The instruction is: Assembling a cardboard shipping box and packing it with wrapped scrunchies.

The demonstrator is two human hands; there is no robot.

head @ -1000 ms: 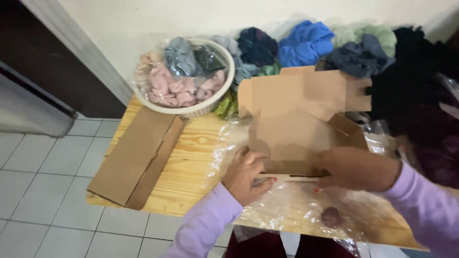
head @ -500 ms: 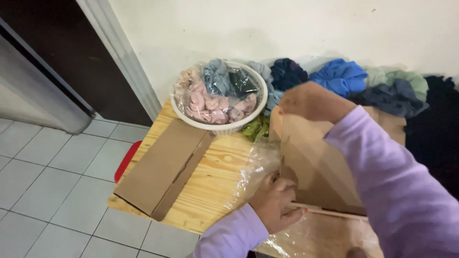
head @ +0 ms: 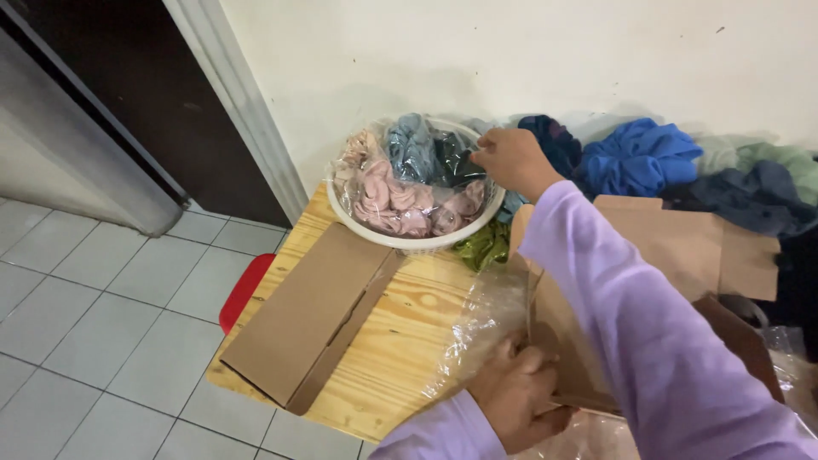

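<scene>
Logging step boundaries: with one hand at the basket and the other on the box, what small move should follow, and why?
Probably the right hand closes on a bagged fabric piece in the white basket: its fingers are at the rim, and the left hand steadies the open cardboard box.

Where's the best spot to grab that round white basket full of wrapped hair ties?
Probably the rim of the round white plastic basket, from the near side facing the person. That edge is bare and curves outward, so fingers could hook under it. The far edge sits close to the wall, and the right hand is over the wrapped pink and blue scrunchies inside. Both hands would suit its width.
</scene>
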